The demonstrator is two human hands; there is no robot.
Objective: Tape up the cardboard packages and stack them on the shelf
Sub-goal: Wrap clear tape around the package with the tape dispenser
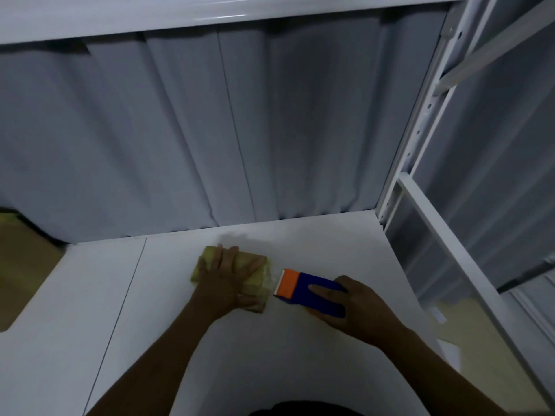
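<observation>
A small flat cardboard package [258,267] lies on the white shelf board [180,340]. My left hand [223,279] presses flat on top of it, fingers spread, covering most of its middle. My right hand [357,307] grips a blue tape dispenser [315,291] with an orange front and a metal blade. The dispenser's front sits against the package's right edge, where a strip of clear tape shows.
A grey curtain [210,130] hangs behind the shelf. A white metal upright and side frame [420,139] close the right side. Another shelf board [150,16] runs overhead. Brown cardboard [21,265] sits at the left edge, partly cut off.
</observation>
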